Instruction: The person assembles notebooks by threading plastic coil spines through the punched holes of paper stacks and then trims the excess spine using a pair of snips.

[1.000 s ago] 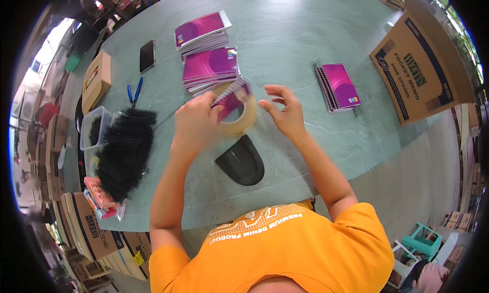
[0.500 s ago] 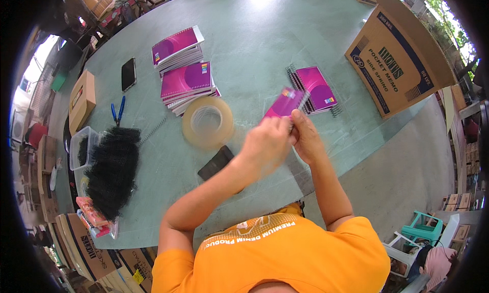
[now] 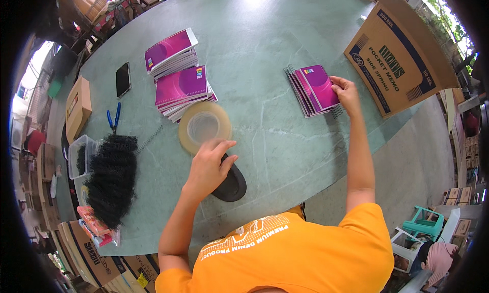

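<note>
Head view: top notebook (image 3: 317, 85), long axis away-left

Notebook pile (image 3: 317, 87): right of centre, upper half of frame. Small, purple/magenta covers, black coils showing along left side, some coil poking out at lower right. Top one closed, flat, cover up, coloured patch at its upper left, slightly rotated. Tape roll (image 3: 225, 124): tan, flat, left of centre. Black rounded piece (image 3: 233, 186): just below roll, partly covered.
</note>
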The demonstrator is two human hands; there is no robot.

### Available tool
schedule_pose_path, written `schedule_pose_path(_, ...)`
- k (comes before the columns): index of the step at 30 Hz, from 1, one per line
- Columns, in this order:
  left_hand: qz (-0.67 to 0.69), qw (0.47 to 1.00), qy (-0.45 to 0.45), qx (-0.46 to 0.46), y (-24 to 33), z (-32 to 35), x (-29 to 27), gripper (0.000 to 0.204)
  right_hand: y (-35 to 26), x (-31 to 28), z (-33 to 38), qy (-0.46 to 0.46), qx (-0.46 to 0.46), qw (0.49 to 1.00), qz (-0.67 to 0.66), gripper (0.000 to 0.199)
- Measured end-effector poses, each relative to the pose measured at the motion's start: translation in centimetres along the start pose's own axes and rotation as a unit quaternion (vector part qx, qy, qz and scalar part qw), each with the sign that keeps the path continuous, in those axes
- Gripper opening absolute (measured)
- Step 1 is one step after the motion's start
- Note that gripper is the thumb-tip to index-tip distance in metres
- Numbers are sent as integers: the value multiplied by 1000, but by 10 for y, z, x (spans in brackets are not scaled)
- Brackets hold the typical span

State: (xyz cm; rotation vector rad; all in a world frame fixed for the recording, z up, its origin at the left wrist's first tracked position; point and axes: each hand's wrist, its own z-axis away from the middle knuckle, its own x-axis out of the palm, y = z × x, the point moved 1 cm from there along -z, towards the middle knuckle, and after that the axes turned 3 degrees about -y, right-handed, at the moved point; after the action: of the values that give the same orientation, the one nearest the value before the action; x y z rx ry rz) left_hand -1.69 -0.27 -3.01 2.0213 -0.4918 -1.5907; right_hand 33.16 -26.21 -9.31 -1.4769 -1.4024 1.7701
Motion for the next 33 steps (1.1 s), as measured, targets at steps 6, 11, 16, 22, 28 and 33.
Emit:
schedule_pose_path(6, -5, 1000, -9, -17, -3, 4, -1, 28, -43, 13, 7, -40, 36, 986, 160, 35)
schedule_pose_path(11, 33, 998, 50, -1, -4, 13, 5, 23, -90, 67, 6, 147, -200, 923, 295, 38)
schedule_pose_path(16, 55, 996, 55, 35, 11, 25, 6, 20, -184, 228, 31, -32, -509, 852, 119, 26)
schedule_pose_path(22, 41, 993, 101, -55, -21, 71, -5, 17, -227, 284, 55, -171, -469, 830, 249, 28)
schedule_pose_path(28, -92, 964, 194, -154, -102, 58, -35, 18, -236, 242, 62, -183, -488, 830, 202, 28)
schedule_pose_path(33, -335, 893, 224, -202, -194, 50, -36, 22, -237, 223, 91, -262, -447, 839, 164, 23)
